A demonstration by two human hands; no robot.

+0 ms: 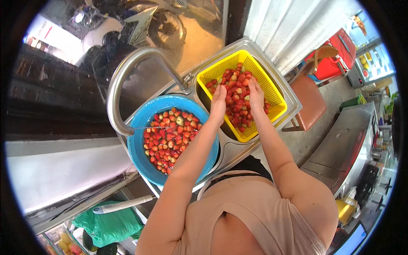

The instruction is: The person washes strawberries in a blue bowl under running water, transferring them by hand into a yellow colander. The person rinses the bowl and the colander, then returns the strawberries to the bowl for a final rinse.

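Observation:
Both of my hands are inside a yellow plastic basket [277,95] set over the right sink bowl. My left hand [219,101] lies along the left side of a heap of strawberries [237,92], and my right hand [256,95] is at the heap's right side, palms facing each other. Fingertips touch the fruit; whether any berry is gripped cannot be seen. Left of the basket, a blue plastic basin [137,159] holds water with many floating strawberries [165,134]. A thin stream runs into it from the curved steel faucet [114,95]. My left forearm crosses above the basin.
The stainless steel sink [232,145] stands against a glass window with a motorcycle [165,28] beyond. At right are a brown-seated chair [307,102] and a metal counter [344,143]. A green plastic bag [110,223] lies at lower left, near a white handle [124,204].

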